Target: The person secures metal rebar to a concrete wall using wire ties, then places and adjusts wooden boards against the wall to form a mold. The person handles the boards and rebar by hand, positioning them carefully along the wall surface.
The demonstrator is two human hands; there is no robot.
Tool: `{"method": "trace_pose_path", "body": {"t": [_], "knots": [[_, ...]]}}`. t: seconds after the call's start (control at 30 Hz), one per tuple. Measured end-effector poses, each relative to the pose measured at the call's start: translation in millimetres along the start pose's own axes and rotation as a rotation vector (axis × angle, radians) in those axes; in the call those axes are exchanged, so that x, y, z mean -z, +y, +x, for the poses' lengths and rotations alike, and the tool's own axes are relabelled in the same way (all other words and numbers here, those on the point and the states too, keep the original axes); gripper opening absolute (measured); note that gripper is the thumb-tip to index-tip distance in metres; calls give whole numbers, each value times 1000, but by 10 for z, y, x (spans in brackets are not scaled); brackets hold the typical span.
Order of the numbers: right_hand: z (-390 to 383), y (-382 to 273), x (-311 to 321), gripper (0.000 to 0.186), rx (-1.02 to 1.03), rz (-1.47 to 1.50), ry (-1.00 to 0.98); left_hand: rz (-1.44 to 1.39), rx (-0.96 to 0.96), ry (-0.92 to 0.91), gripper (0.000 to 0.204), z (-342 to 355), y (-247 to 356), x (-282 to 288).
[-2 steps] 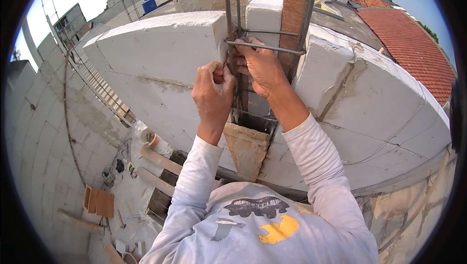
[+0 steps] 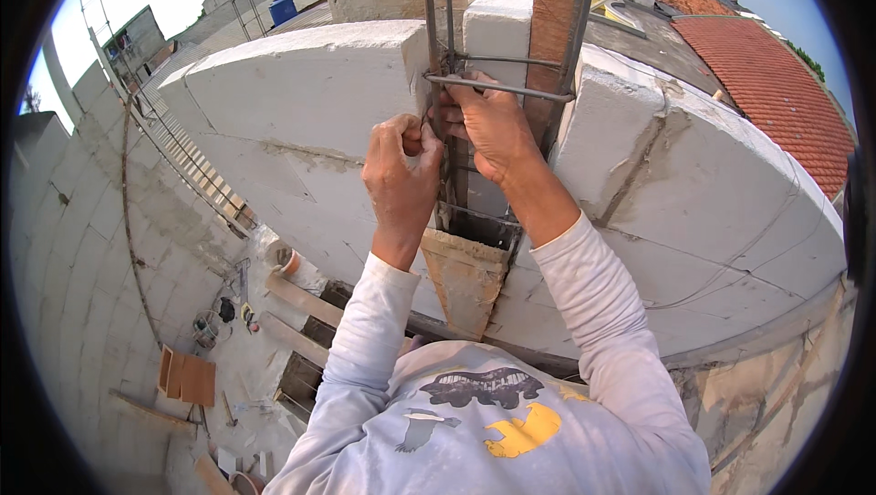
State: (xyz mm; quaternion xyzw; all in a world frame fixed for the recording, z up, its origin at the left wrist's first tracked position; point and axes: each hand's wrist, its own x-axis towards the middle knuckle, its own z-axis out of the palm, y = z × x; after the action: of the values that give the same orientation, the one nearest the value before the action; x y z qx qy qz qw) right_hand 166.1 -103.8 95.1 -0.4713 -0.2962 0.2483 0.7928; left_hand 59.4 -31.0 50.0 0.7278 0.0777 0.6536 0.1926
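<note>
My left hand (image 2: 400,171) is closed in a pinch just left of the column's steel bars. A thin dark strand, which looks like tie wire (image 2: 426,118), shows at its fingertips. My right hand (image 2: 494,128) reaches in under a horizontal steel stirrup (image 2: 511,88), its fingers curled beside an upright rebar (image 2: 431,11). Whatever those fingers hold is hidden behind the bar and the hand. The rebar cage stands in a gap between two white block walls, the left one (image 2: 301,75) and the right one (image 2: 693,185). Below my hands, a mortar-stained board (image 2: 465,281) closes the front of the gap.
A wooden plank (image 2: 553,30) stands upright behind the cage, beside another steel bar. Far below on the left lie loose boards (image 2: 301,299), brown bricks or tiles (image 2: 190,378) and a bucket (image 2: 288,262). Red tiled roofs (image 2: 757,66) spread beyond the right wall.
</note>
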Motion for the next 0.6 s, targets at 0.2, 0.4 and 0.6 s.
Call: {"method": "trace_pose_path", "body": {"t": [0.2,0.4,0.6], "knots": [[-99,-20,-77,9,13,118,23,28,-18,-5,23,4,2,39],[-30,-74,49,11,135,-35,-150,16,16,8,26,1,7,16],[24,-7,59,16,157,-50,-159,15,2,18,29,-16,-11,30]]}}
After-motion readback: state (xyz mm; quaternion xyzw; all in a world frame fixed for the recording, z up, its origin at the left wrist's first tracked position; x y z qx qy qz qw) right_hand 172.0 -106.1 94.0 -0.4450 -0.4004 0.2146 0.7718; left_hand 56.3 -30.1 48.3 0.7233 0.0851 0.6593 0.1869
